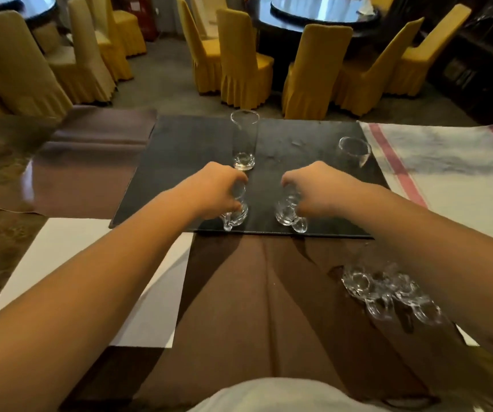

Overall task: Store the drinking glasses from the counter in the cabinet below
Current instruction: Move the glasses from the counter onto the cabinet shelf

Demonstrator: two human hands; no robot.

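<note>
Arms outstretched, the left hand [218, 193] and right hand [313, 191] each apparently clasp a glass mug [235, 217] on the tabletop [269, 292].

Warm, dim indoor light falls across the table [239, 292], glaring pale off its brown top at left. The round far table [322, 10] mirrors brighter light. Wide-angle distortion bends the blurred edges; the near glasses [388, 292] smear softly.

The brown counter [239, 292] bears a dark mat [180, 150], striped towel [453, 173] and white sheet [61, 263].
</note>
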